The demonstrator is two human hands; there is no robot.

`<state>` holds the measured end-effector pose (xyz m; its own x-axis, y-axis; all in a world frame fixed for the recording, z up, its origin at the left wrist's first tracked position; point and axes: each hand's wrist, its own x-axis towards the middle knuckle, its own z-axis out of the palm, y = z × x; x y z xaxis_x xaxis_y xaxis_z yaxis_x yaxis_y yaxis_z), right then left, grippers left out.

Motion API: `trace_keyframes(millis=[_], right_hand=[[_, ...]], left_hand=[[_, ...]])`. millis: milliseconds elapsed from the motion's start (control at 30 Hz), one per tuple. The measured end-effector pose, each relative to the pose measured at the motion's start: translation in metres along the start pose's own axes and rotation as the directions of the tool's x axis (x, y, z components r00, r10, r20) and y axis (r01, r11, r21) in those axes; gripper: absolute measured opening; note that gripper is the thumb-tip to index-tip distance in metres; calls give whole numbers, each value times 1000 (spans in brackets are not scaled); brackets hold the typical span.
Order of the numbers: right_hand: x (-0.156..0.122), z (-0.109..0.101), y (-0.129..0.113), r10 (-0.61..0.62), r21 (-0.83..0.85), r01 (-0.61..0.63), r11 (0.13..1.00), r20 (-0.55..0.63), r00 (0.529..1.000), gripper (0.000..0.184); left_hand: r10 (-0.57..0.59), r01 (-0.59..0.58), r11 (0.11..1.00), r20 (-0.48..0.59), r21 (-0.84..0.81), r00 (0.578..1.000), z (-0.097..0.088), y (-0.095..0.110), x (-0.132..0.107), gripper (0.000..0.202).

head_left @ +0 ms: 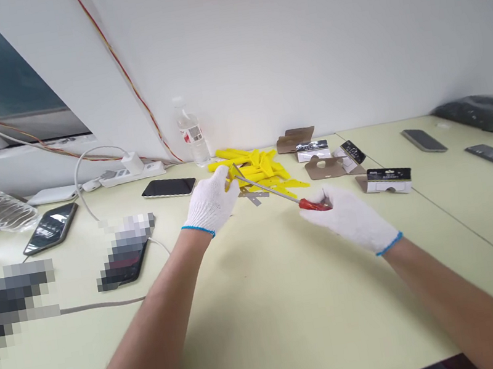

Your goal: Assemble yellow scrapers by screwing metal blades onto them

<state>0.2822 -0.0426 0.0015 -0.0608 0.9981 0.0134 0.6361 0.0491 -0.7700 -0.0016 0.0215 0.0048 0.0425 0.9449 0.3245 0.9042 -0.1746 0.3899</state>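
White knitted gloves with blue cuffs cover both hands. My right hand [345, 215] is closed round the red handle of a screwdriver [273, 192], whose long metal shaft points left and away from me. Fingers pinched, my left hand [214, 199] is at the shaft's tip, where a thin grey metal piece [239, 172] shows at the fingertips; its far part is hidden. Just behind lies a heap of yellow plastic tool bodies [265, 169]. Flat grey blades with holes [255, 197] lie on the table at the heap's front edge.
Opened cardboard packages [388, 179] lie right of the heap. Behind stand a water bottle [196, 136] and a power strip [132, 174]. Several phones [169, 187] lie on both sides, some with cables. A dark plastic bag [483, 114] is at the far right, against the wall.
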Motion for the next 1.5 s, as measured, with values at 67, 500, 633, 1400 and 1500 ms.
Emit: trace_keyframes(millis=[67, 500, 633, 1400, 1500], right_hand=[[0, 5, 4, -188, -158, 163, 974, -156, 970, 27], [7, -4, 5, 145, 353, -265, 897, 333, 932, 48], [2, -2, 0, 100, 165, -127, 978, 164, 981, 34], [2, -4, 3, -4, -29, 10, 1000, 211, 977, 53], [4, 1, 6, -94, -85, 101, 991, 83, 992, 45]], left_hand=[[10, -10, 1000, -7, 16, 1000, 2, -3, 2, 13], [62, -62, 998, -19, -12, 998, 0, -2, 1, 11], [43, -43, 998, -20, 37, 999, 1, -2, 2, 12], [26, -26, 997, 11, 67, 1000, -1, 0, 1, 13], [27, -27, 998, -5, 52, 1000, -1, 0, 2, 11]])
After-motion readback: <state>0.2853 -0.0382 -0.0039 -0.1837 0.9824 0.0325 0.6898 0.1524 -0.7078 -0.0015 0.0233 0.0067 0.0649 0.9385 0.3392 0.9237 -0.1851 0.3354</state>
